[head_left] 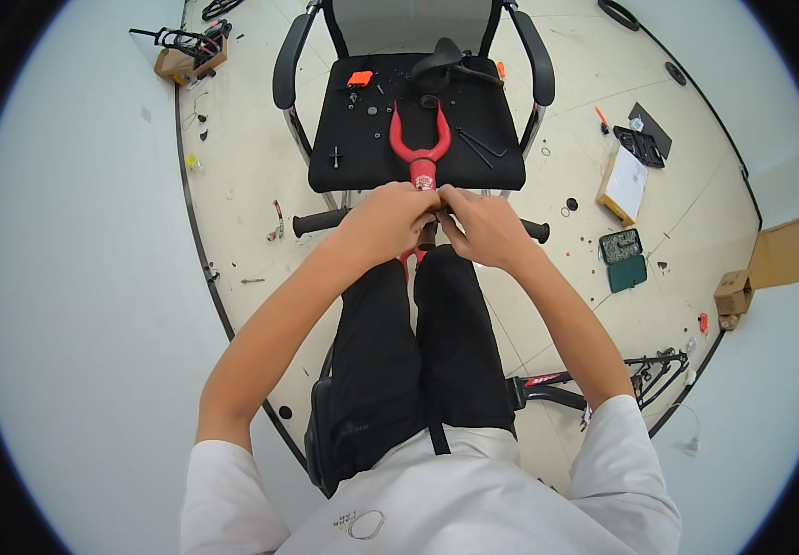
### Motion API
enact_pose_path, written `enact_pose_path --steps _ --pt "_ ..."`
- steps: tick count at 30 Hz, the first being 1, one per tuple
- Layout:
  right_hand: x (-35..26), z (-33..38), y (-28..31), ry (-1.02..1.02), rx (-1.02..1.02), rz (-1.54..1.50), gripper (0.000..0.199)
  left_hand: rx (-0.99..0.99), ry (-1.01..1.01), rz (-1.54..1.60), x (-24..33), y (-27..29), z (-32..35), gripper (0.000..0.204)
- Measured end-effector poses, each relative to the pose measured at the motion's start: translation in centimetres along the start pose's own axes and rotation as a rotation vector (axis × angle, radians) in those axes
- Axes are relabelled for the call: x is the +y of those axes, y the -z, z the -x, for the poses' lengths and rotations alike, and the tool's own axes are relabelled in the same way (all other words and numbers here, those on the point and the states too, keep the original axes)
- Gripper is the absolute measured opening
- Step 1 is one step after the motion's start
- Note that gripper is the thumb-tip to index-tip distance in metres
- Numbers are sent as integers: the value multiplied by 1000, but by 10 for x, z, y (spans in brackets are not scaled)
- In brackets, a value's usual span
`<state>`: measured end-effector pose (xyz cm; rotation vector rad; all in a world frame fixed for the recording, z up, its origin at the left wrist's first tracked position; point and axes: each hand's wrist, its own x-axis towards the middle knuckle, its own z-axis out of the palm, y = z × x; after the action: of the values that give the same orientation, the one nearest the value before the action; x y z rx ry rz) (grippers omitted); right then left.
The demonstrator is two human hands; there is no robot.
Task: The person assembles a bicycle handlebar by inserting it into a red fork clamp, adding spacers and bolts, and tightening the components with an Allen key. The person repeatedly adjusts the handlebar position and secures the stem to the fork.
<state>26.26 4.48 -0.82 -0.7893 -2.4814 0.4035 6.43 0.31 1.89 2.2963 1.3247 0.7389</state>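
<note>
A red bicycle fork [422, 153] lies on the black chair seat [353, 139], prongs pointing away from me. Its near end reaches past the seat's front edge. There my left hand [385, 220] and my right hand [484, 229] meet, fingers closed around the fork's tube. A dark brownish tube end [428, 237] shows below my fingers. Just what the fingertips pinch is hidden. Black grips, the left grip [319, 223] and the right grip [536, 231], stick out on both sides beneath my hands. Something red shows between my knees.
A bicycle saddle [438, 65], hex keys [483, 146], an orange piece [359, 80] and small parts lie on the seat. To the right are a white-topped box [623, 185], a green case [628, 272] and a black bike frame [557, 393]. A carton [177, 67] stands far left.
</note>
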Motion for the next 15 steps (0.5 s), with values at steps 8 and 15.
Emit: enact_pose_path --steps 8,15 --pt "9 -1 -15 -47 -25 50 14 276 228 -32 -3 -16 7 14" --pt "1 -6 7 6 -56 171 20 225 -60 -92 -15 -13 8 16"
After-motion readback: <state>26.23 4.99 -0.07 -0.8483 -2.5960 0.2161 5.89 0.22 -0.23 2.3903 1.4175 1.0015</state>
